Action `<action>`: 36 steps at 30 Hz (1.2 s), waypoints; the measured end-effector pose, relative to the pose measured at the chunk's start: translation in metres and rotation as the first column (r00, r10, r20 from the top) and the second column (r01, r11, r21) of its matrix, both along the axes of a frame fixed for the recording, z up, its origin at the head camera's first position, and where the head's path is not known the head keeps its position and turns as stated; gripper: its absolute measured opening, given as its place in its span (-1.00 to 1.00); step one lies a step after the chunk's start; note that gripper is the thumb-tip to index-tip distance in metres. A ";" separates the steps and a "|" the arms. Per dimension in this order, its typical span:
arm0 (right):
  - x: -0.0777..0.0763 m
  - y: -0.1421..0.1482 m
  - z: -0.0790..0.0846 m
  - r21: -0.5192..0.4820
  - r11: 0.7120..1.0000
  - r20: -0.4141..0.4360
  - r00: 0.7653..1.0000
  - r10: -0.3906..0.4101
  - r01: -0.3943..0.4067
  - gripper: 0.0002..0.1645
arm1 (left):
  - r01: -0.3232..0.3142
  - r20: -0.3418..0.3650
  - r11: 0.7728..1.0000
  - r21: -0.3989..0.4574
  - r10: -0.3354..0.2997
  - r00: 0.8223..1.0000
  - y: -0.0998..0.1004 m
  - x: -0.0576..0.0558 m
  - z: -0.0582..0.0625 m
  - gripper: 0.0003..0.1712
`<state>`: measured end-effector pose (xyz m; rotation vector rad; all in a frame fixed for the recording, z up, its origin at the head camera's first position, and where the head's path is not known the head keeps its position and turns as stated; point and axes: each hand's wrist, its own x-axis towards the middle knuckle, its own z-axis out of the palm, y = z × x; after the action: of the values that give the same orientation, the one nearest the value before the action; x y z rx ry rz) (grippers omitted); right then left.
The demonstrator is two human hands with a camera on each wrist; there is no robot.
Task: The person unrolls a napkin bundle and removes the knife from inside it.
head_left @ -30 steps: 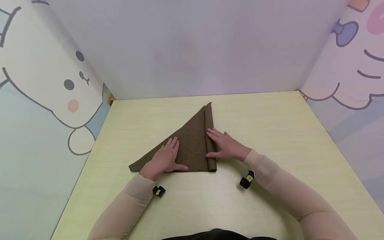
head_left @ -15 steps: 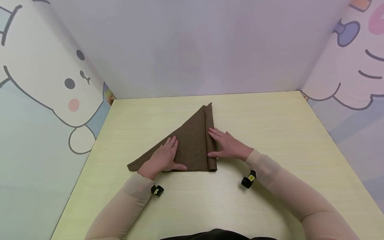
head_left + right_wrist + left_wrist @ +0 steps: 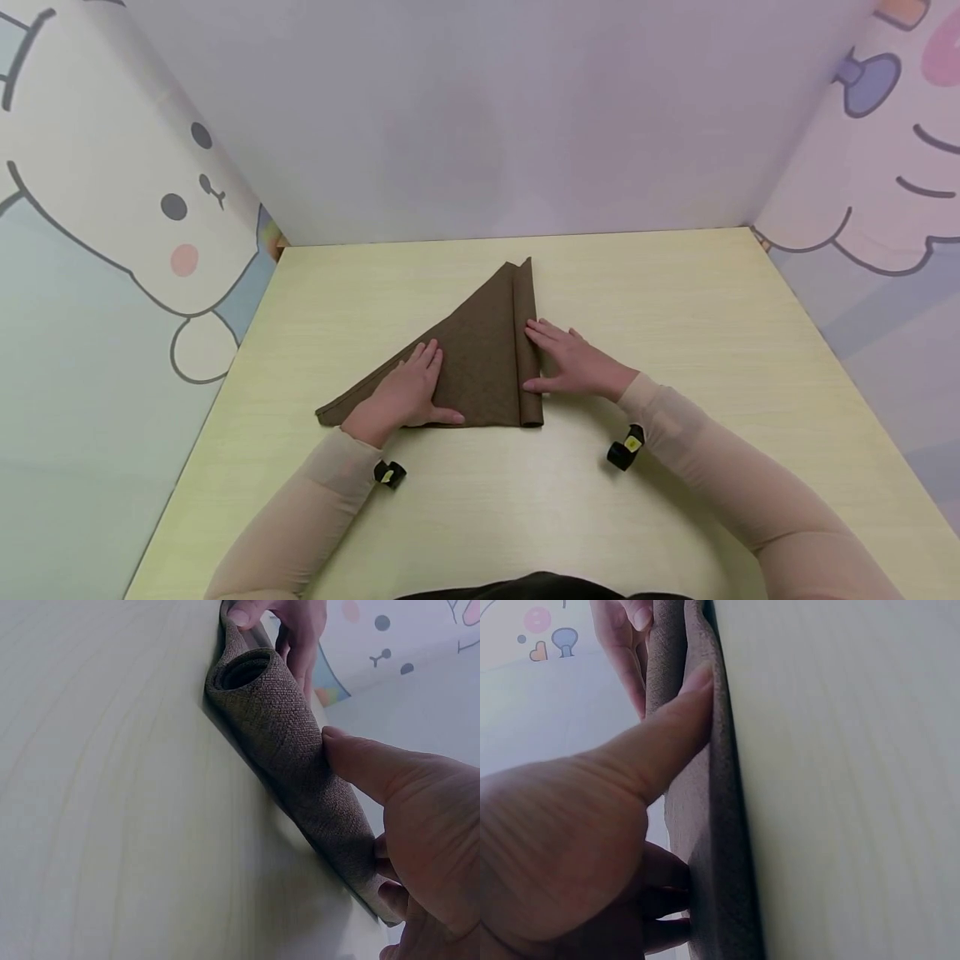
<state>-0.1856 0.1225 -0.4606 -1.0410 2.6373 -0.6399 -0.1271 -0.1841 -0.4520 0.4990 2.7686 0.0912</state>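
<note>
A brown woven cloth [image 3: 480, 358] lies on the table, folded into a triangle, its right edge rolled into a tube [image 3: 285, 727]. My left hand [image 3: 401, 392] rests flat on the cloth's left half, fingers extended, thumb near the front edge. In the left wrist view that thumb presses along the cloth's edge [image 3: 724, 825]. My right hand [image 3: 577, 362] touches the roll from the right, fingers and thumb spread and fairly straight. In the right wrist view its thumb and fingertips lie against the roll's side. The inner layers of the roll are partly hidden.
The pale wooden table [image 3: 660, 300] meets a plain light wall [image 3: 480, 125] at the back. Side panels with cartoon figures stand left [image 3: 97, 208] and right [image 3: 885, 192]. A black wrist camera [image 3: 626, 448] hangs beneath the right sleeve.
Both hands have shifted slightly: the left a little to the left, the right a little to the right toward the roll's outer side. The cloth keeps nearly the same shape and place.
</note>
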 end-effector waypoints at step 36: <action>0.005 0.006 0.004 -0.030 1.000 0.019 1.000 0.000 0.001 0.16 | 0.055 -0.037 0.996 0.076 -0.053 0.998 -0.014 0.005 -0.003 0.31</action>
<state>-0.1809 0.1288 -0.4569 -1.0377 2.6198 -0.6885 -0.1222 -0.1980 -0.4546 0.6002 2.7921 0.1781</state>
